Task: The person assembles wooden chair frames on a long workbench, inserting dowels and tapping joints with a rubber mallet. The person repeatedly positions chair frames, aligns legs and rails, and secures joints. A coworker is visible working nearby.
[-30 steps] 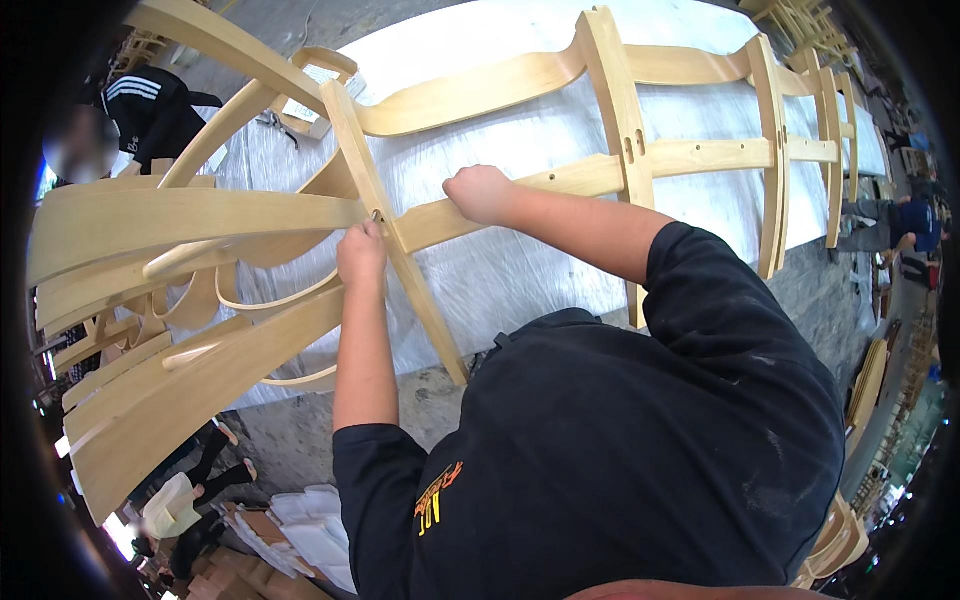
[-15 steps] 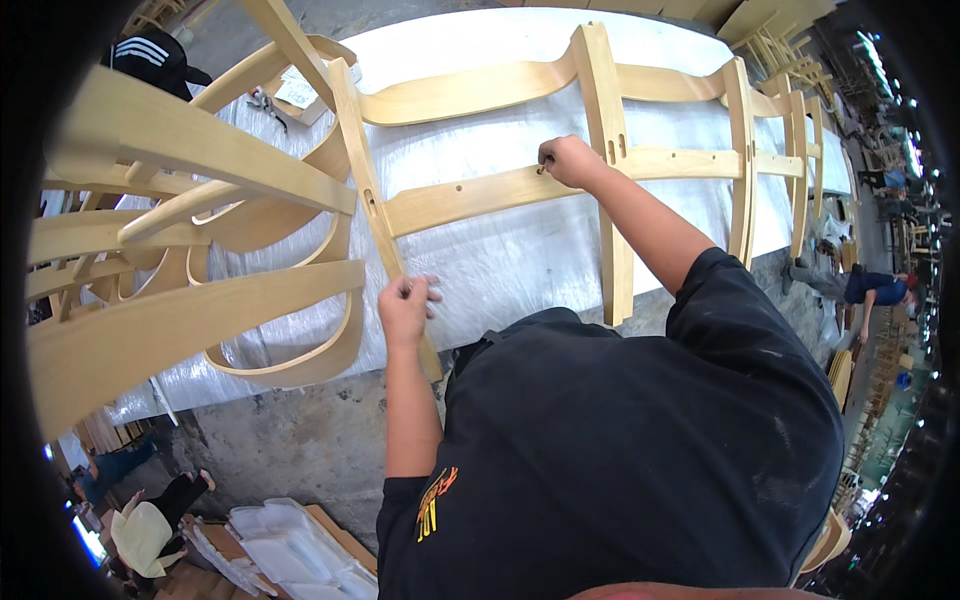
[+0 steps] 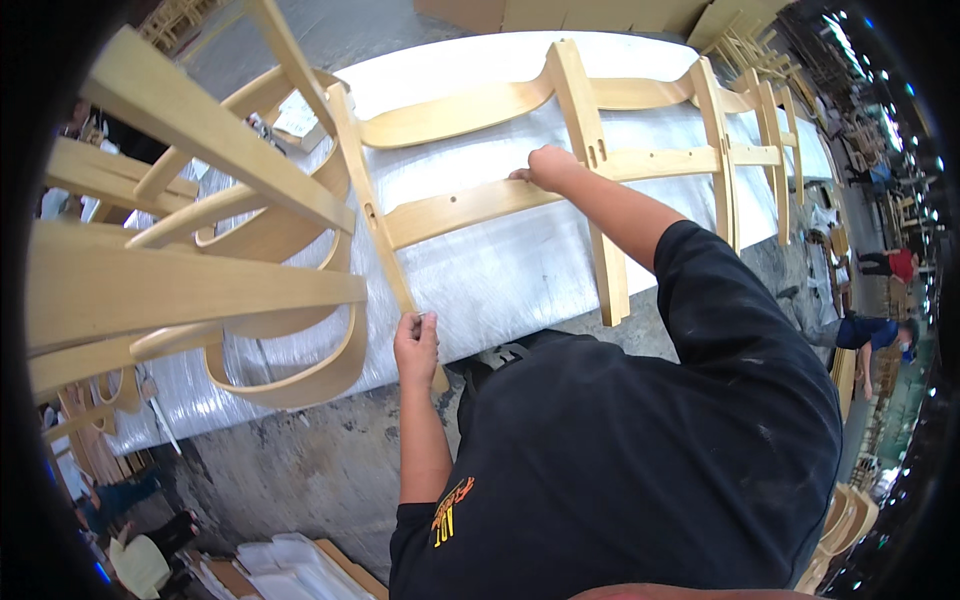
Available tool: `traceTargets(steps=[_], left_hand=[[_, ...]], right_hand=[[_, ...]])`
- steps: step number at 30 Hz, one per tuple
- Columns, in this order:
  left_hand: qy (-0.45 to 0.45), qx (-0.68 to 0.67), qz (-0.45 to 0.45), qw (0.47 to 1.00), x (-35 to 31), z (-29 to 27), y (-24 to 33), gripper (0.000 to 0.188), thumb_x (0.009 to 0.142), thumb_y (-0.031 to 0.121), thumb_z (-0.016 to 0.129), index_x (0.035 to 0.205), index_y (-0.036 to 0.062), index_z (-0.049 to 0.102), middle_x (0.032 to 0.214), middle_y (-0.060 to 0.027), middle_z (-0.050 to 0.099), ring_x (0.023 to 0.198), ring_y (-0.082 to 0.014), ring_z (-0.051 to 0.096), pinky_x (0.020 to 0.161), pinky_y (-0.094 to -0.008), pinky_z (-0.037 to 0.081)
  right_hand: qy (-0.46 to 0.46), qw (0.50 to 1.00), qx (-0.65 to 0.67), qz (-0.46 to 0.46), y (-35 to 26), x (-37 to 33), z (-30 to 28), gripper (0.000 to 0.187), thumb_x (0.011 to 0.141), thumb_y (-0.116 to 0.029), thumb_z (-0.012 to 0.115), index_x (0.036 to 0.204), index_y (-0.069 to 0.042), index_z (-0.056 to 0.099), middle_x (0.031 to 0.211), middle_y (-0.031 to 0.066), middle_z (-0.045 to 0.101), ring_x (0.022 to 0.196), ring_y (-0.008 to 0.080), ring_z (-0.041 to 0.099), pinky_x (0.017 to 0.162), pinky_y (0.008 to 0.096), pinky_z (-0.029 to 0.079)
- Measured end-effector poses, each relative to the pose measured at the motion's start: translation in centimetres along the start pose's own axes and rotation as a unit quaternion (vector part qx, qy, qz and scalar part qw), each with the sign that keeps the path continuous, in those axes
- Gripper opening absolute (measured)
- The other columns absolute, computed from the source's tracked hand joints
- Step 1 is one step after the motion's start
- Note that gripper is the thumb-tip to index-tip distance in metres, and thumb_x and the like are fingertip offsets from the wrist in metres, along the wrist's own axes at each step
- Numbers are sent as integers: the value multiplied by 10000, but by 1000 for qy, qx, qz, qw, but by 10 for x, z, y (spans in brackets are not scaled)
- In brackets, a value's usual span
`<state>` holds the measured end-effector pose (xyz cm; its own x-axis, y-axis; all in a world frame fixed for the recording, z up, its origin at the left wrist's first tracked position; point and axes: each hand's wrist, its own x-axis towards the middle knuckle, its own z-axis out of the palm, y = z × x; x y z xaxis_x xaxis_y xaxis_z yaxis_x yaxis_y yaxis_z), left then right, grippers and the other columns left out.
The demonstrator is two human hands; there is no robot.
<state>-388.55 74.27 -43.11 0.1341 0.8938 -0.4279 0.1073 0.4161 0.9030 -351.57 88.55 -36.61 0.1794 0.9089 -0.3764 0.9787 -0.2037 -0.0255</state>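
A pale wooden chair frame lies on the plastic-covered table, its flat rail (image 3: pixel 475 211) joining a left leg (image 3: pixel 372 200) and a right leg (image 3: pixel 594 150). Along the rail's top edge, close to the right leg, my right hand (image 3: pixel 552 168) is closed in a pinch. Whatever its fingertips hold is hidden. My left hand (image 3: pixel 416 348) is closed over the lower part of the left leg, thumb and fingers together. A tiny light spot shows at its fingertips, too small to name. Small round holes dot the rail, and slots show in both legs. Behind it runs a curved backrest (image 3: pixel 460 112).
Several assembled chair frames (image 3: pixel 200 280) crowd the left side, their legs jutting toward me. More frames (image 3: pixel 735 155) continue to the right. A small box (image 3: pixel 297 122) sits at the back left. White wrapped packs (image 3: pixel 300 565) lie below. Other people stand far off at both sides.
My left hand has come nearer along the left leg, and its fingers have closed together. My right hand stays at the rail, its fingers turned more out of sight. The whole view has shifted slightly.
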Motion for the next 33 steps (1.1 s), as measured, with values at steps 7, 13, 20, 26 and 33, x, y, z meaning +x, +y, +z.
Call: traceTargets(steps=[7,13,20,26,33], left_hand=[[-102,233,156,954,28,117,70,254,921,260,723,937,11,672,748,-123,639,634,-212,606,587,-362,473],[-186,345,327,860,74,228,116,242,898,240,720,895,2,677,783,-192,644,706,-339,612,657,-411,471],[-77,524,195,826,125,287,150,453,971,447,581,1007,11,698,991,-223,696,962,-392,664,847,-482,515],[-41,612,10,790,172,284,159,526,1023,470,462,1104,9,702,1127,-248,695,1073,-401,663,923,-494,517],[-110,527,-61,840,201,280,138,495,1007,414,496,1008,-22,730,1104,-256,705,1067,-403,668,939,-477,514]], right_hand=[[-159,918,345,-111,2,-105,-13,373,920,-369,690,966,-1,731,789,108,735,554,201,635,522,350,521],[-152,807,567,-64,93,-113,-2,246,884,-255,729,905,-10,729,750,85,707,481,103,532,403,260,395],[299,866,399,-19,181,-55,30,208,830,-218,705,829,-11,675,746,157,693,617,289,646,565,376,516],[317,891,318,-67,189,-24,37,156,865,-150,668,959,-32,629,848,170,655,797,379,661,710,467,539],[307,891,326,-78,199,-15,43,149,868,-152,672,961,-48,618,862,166,646,796,386,652,711,470,536]])
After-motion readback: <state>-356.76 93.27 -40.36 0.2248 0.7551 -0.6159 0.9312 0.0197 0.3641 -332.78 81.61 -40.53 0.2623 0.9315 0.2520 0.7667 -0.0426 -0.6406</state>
